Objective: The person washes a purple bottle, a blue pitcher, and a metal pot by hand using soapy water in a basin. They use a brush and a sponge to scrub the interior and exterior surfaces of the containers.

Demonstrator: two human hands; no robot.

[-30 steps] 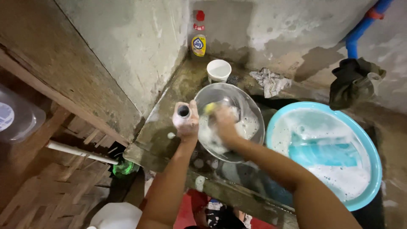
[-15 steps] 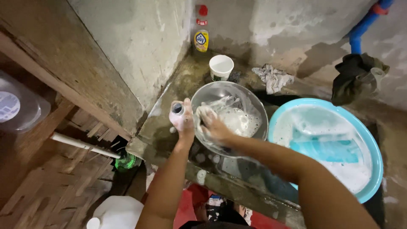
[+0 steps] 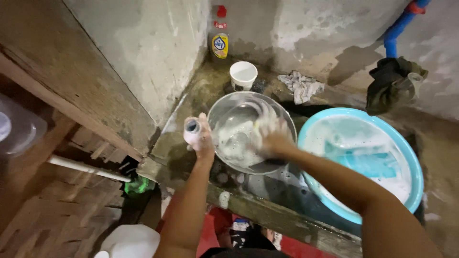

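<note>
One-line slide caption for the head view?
Left hand grips small bottle; right hand scrubs soapy metal bowl.

**A rough home washing-up corner**

You are at a bare concrete ledge (image 3: 201,95) set against stained, unpainted walls (image 3: 143,62). A dish soap bottle (image 3: 220,40) stands in the corner, a soapy metal bowl (image 3: 239,138) beside a turquoise basin (image 3: 406,157) of suds, and a blue pipe (image 3: 399,28) above.

The right hand (image 3: 273,142) has slid rightward across the soapy metal bowl (image 3: 239,119).
</note>
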